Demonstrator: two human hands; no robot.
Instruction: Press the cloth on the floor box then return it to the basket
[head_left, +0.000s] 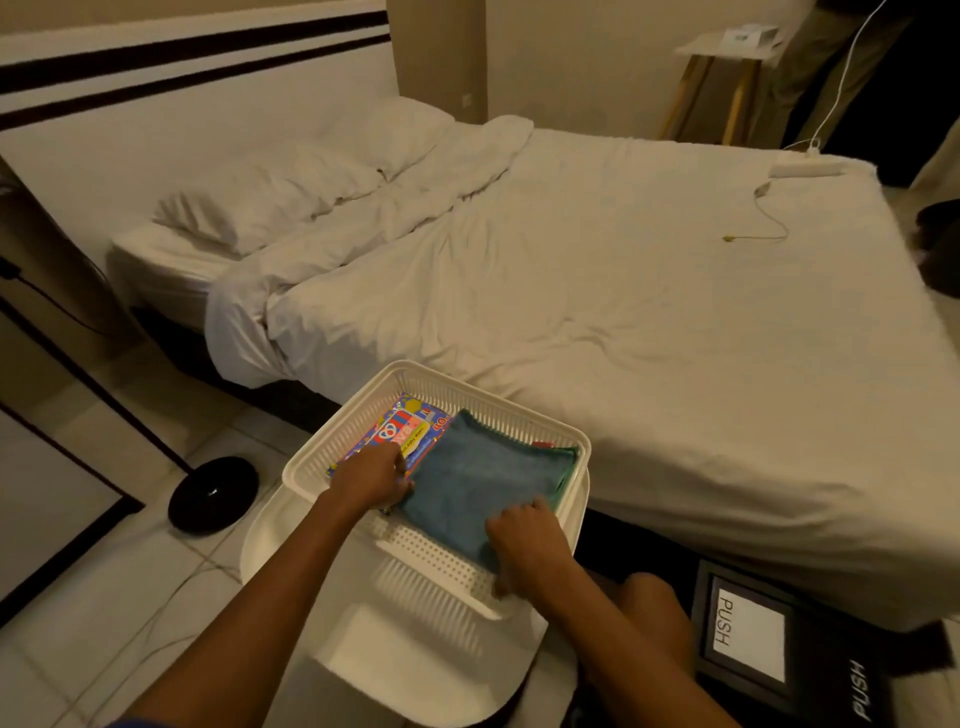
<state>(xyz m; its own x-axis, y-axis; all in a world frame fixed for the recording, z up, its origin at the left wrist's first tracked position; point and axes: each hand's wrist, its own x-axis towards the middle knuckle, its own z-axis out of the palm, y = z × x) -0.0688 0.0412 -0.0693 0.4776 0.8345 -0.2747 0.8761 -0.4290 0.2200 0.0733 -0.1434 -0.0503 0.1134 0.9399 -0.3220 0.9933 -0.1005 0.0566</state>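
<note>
A folded blue cloth (480, 475) lies in a white slotted basket (332, 441), which rests on a white floor box (415, 649) beside the bed. Green cloth edges (566, 467) show under the blue one on its right side. My left hand (371, 475) grips the cloth's near-left edge inside the basket. My right hand (524, 540) holds the cloth's near-right corner at the basket's front rim. A colourful packet (402, 431) lies in the basket's far-left part, next to the cloth.
A white bed (623, 291) with pillows and a cable fills the space behind the basket. A black round object (213, 493) sits on the tiled floor to the left. A black bin with "PUSH" lid (753, 631) stands at the right. A wooden side table (727, 73) is far back.
</note>
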